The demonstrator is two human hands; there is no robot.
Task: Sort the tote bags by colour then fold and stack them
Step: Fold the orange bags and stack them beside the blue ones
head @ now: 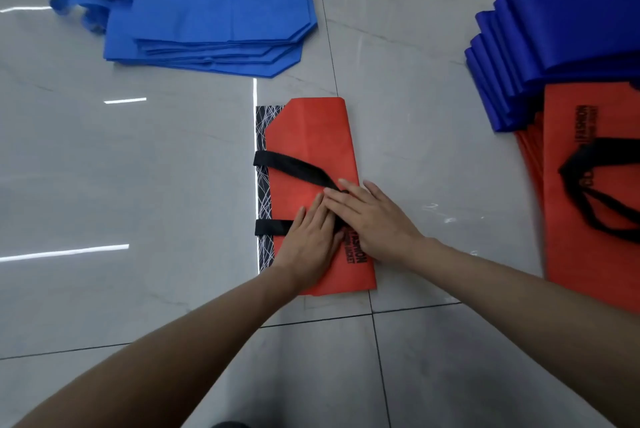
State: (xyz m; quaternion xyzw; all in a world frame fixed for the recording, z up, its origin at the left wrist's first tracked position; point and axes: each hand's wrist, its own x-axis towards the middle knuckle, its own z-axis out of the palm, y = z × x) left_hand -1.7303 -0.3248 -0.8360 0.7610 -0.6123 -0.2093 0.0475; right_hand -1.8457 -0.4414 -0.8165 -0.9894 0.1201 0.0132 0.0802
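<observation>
Forearms, left hand and right hand are bare.

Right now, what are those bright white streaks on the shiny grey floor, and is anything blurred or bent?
Head view: the white streaks are likely lamp glare mirrored in the glossy grey floor tiles; the wide lens slightly bows the tile seams; the orange fabric bags at the right edge look smeared, while the folded orange tote bag is sharp.

Wide floor left of folded orange bag left unoccupied. Far-left blocked by light blue stack. Right flanked by dark blue stack and orange stack; floor strip left between.
</observation>
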